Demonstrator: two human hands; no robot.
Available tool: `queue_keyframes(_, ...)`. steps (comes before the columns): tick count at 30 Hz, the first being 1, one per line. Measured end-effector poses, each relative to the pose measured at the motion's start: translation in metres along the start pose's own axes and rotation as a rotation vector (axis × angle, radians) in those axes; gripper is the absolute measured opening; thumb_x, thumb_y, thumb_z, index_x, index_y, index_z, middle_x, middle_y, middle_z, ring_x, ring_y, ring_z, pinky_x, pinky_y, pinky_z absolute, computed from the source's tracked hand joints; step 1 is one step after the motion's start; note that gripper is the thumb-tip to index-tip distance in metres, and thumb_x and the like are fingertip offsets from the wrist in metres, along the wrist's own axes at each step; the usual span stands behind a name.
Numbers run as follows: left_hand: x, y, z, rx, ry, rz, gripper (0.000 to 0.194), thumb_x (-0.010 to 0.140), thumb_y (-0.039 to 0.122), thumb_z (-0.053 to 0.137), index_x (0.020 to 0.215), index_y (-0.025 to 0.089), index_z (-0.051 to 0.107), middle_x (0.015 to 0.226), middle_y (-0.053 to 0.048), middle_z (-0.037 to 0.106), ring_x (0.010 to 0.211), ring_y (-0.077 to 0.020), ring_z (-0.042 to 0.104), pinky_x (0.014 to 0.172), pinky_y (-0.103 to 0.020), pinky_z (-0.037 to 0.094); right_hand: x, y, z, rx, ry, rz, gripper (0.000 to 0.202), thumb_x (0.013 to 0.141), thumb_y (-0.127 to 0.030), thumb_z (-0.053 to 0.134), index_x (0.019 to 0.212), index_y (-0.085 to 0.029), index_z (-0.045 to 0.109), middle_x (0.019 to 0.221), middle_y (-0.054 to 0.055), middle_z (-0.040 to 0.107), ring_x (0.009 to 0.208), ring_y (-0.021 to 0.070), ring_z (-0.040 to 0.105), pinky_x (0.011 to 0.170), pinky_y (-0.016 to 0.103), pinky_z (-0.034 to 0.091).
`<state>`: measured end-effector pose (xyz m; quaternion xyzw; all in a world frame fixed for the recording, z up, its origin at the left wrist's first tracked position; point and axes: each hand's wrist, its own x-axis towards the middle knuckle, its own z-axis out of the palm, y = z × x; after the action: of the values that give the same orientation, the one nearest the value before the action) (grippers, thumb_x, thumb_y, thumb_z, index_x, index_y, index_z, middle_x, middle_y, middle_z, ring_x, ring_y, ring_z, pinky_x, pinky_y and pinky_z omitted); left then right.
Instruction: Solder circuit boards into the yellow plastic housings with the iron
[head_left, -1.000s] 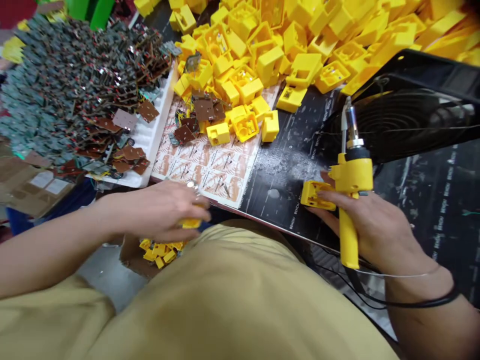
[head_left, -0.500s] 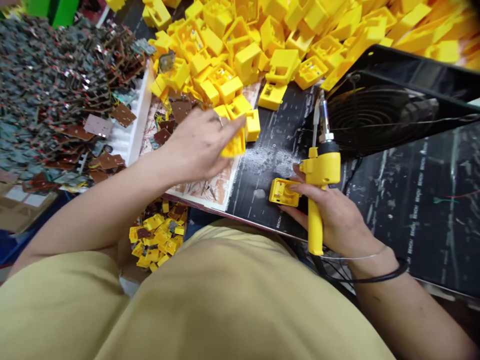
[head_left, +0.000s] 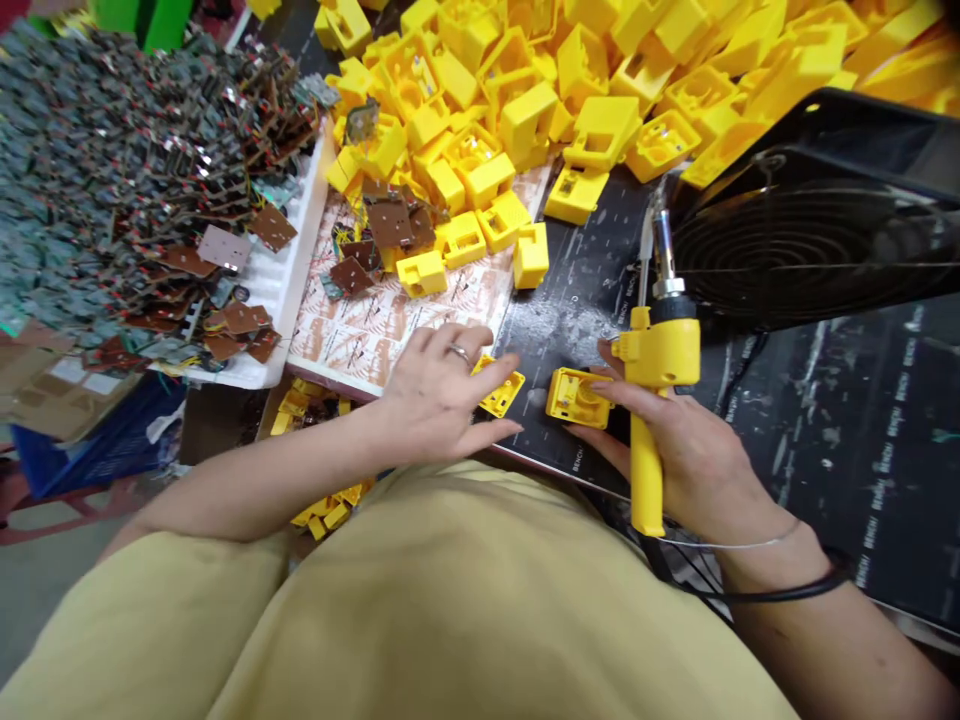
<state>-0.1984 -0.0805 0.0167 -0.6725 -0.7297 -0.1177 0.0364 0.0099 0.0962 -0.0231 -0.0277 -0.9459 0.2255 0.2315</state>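
Observation:
My left hand (head_left: pixel 442 395) is low over the front edge of the bench, index finger and thumb about a small yellow plastic casing (head_left: pixel 501 388). The index finger partly covers that casing. In my right hand (head_left: pixel 686 440) is a yellow soldering gun (head_left: pixel 646 400), its metal tip pointing away from me. Thumb and fingers of the same hand also grip an open yellow casing (head_left: pixel 577 397), hollow side up, with small metal parts inside. A short gap separates the two casings.
A large heap of yellow casings (head_left: pixel 525 110) covers the back. Circuit boards (head_left: pixel 150 190) fill a white foam tray (head_left: pixel 304 230) at left; some brown boards (head_left: pixel 394 222) lie beside several casings. A black fan (head_left: pixel 795 220) stands at right. Below the bench is a box of yellow parts (head_left: pixel 330 510).
My left hand has come back from the loose casings toward my body, bringing a small yellow casing near the right hand. The right hand keeps its hold. The view has shifted slightly.

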Motion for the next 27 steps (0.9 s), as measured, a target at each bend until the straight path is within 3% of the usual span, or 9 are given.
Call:
queue_keyframes(2,0.001,0.009,0.010,-0.027,-0.054,0.008,0.047,0.088,0.051,0.054,0.119,0.017,0.068,0.112,-0.016,0.065,0.097,-0.0308,0.061,0.080,-0.045,0.052,0.001,-0.001,0.001,-0.020,0.000,-0.002,0.058,0.086,-0.019,0.071,0.139,-0.023,0.046,0.123,0.008,0.067,0.108,0.0243,0.068,0.087,0.035,0.059)
queue_keyframes(4,0.006,0.012,0.014,-0.120,-0.105,0.074,0.042,0.090,0.034,0.052,0.126,0.018,0.063,0.121,-0.014,0.064,0.104,-0.0261,0.060,0.089,-0.040,0.050,0.001,-0.003,0.000,-0.017,-0.003,-0.001,0.057,0.088,-0.019,0.069,0.139,-0.023,0.045,0.126,0.009,0.065,0.111,0.0249,0.067,0.090,0.037,0.058)
queue_keyframes(7,0.015,0.000,0.008,-0.134,-0.051,0.155,0.052,0.093,0.038,0.051,0.140,0.017,0.049,0.139,-0.013,0.057,0.117,-0.0244,0.056,0.099,-0.040,0.045,-0.001,-0.005,-0.001,0.015,-0.006,-0.005,0.059,0.087,-0.016,0.070,0.140,-0.023,0.045,0.132,0.011,0.062,0.119,0.0262,0.063,0.095,0.039,0.057)
queue_keyframes(10,0.016,-0.031,-0.003,0.089,0.123,-0.112,0.058,0.090,0.058,0.054,0.135,0.021,0.052,0.133,-0.014,0.061,0.118,-0.0309,0.054,0.099,-0.052,0.040,0.001,-0.005,0.000,0.023,0.012,0.008,0.063,0.082,-0.019,0.075,0.138,-0.024,0.046,0.138,0.014,0.057,0.123,0.0283,0.061,0.099,0.043,0.056)
queue_keyframes(13,0.011,-0.064,-0.006,0.292,0.155,-0.372,0.044,0.090,0.054,0.058,0.117,0.019,0.063,0.115,-0.014,0.067,0.110,-0.0345,0.056,0.091,-0.055,0.041,0.014,-0.006,0.004,0.050,0.002,-0.044,0.063,0.080,-0.023,0.078,0.135,-0.025,0.047,0.129,0.012,0.063,0.129,0.0305,0.056,0.105,0.050,0.052)
queue_keyframes(16,-0.001,-0.072,-0.003,0.278,0.163,-0.229,0.024,0.092,0.037,0.059,0.104,0.018,0.065,0.103,-0.012,0.070,0.103,-0.0300,0.059,0.084,-0.046,0.045,0.032,-0.008,0.011,0.083,-0.036,-0.170,0.055,0.083,-0.028,0.075,0.131,-0.023,0.047,0.116,0.009,0.067,0.124,0.0279,0.059,0.108,0.052,0.049)
queue_keyframes(20,-0.021,-0.046,-0.009,0.180,0.166,0.175,0.017,0.093,0.028,0.056,0.106,0.018,0.062,0.098,-0.007,0.070,0.093,-0.0227,0.062,0.082,-0.038,0.049,0.043,-0.011,0.016,0.072,-0.072,-0.225,0.042,0.088,-0.020,0.068,0.126,-0.021,0.050,0.108,0.007,0.069,0.106,0.0224,0.067,0.092,0.040,0.058)
queue_keyframes(24,-0.032,-0.033,-0.020,-0.128,0.060,0.128,0.055,0.090,0.043,0.062,0.134,0.012,0.049,0.134,-0.021,0.058,0.125,-0.0312,0.055,0.103,-0.046,0.047,0.034,-0.010,0.014,0.044,-0.059,-0.182,0.049,0.087,-0.017,0.068,0.131,-0.022,0.047,0.105,0.007,0.070,0.100,0.0222,0.069,0.081,0.036,0.060)
queue_keyframes(27,-0.031,-0.035,-0.016,-0.248,-0.023,0.106,0.066,0.093,0.042,0.058,0.146,0.011,0.036,0.146,-0.024,0.049,0.135,-0.0314,0.048,0.108,-0.047,0.045,0.028,-0.008,0.014,0.048,-0.053,-0.167,0.058,0.085,-0.022,0.073,0.136,-0.025,0.045,0.112,0.008,0.069,0.109,0.0252,0.066,0.093,0.044,0.057)
